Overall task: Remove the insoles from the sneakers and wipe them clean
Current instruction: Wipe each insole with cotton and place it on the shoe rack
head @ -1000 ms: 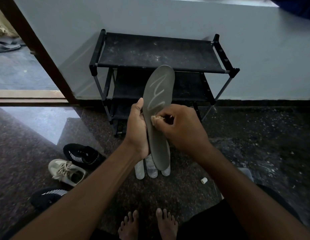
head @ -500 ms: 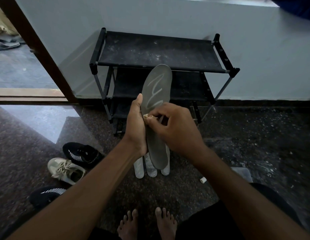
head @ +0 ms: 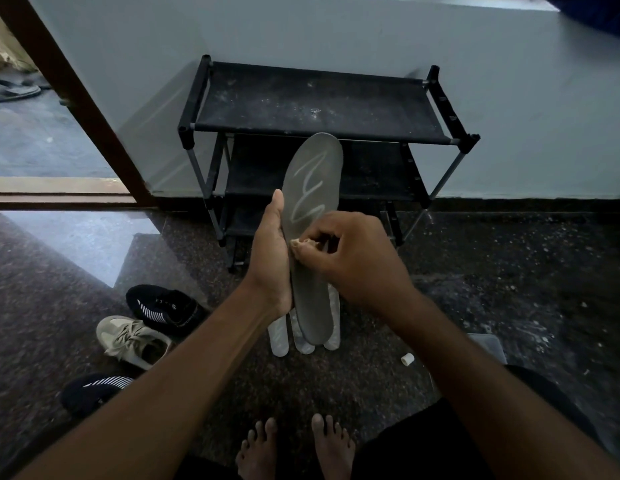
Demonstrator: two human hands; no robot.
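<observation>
In front of the shoe rack, your left hand is gripping the grey insole upright. Your right hand is pinching a small wad, which has been sliding across to the insole's left edge. The wiping is progressing, and the heel probably still needs doing.

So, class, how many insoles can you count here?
4: a grey insole in the left hand; three pale ones on the floor behind it, partly hidden. More may be hidden.
</observation>
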